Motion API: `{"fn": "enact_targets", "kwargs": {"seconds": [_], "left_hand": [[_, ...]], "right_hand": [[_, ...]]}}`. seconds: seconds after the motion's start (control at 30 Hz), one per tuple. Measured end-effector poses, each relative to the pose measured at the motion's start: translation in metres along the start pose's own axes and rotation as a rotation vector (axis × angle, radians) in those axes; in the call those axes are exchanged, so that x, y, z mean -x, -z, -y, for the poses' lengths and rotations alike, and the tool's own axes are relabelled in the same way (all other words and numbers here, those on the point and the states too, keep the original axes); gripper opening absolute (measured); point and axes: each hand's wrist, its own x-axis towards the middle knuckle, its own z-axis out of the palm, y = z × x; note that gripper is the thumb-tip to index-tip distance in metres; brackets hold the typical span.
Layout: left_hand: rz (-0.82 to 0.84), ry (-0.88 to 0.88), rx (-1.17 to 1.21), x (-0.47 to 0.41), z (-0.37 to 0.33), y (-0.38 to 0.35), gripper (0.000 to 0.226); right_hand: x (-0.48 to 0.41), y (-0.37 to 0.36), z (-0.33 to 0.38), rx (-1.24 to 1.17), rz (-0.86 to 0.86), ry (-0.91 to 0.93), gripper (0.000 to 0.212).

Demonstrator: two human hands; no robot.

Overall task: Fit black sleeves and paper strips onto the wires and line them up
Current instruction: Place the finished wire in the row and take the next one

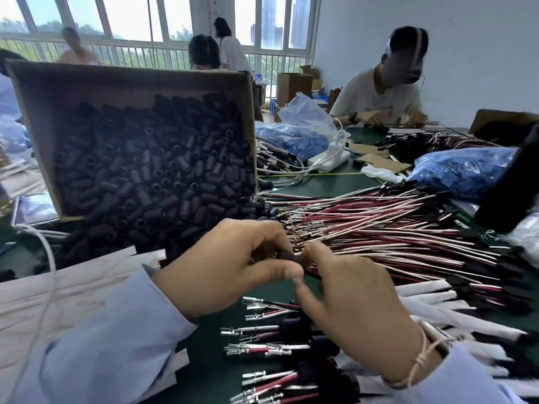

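A tilted cardboard box spills black sleeves onto the green worktop at left, with paper strips lying in front of it. At centre, a worker's left hand pinches a single black sleeve between thumb and curled fingers. The right hand meets it from the other side, its fingertips closed on the red wire that runs out of the sleeve's right end. The sleeve sits directly between the two grips, held above the worktop. Just below the hands, sleeved wires lie in a row, their metal terminals pointing left. To the right, a heap of red and white wires fans across the worktop beside bags of blue parts. A second person works at the far side.
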Motion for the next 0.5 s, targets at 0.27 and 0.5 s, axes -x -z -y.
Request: {"fn": "enact_targets", "kwargs": {"seconds": [0.27, 0.5], "left_hand": [[0.028, 0.074, -0.216, -0.002, -0.002, -0.014, 0.067], [0.176, 0.01, -0.076, -0.002, 0.006, 0.017, 0.058]], "right_hand": [[-0.005, 0.0, -0.004, -0.386, 0.085, 0.08, 0.038], [-0.017, 0.035, -0.035, -0.359, 0.314, 0.212, 0.04]]}}
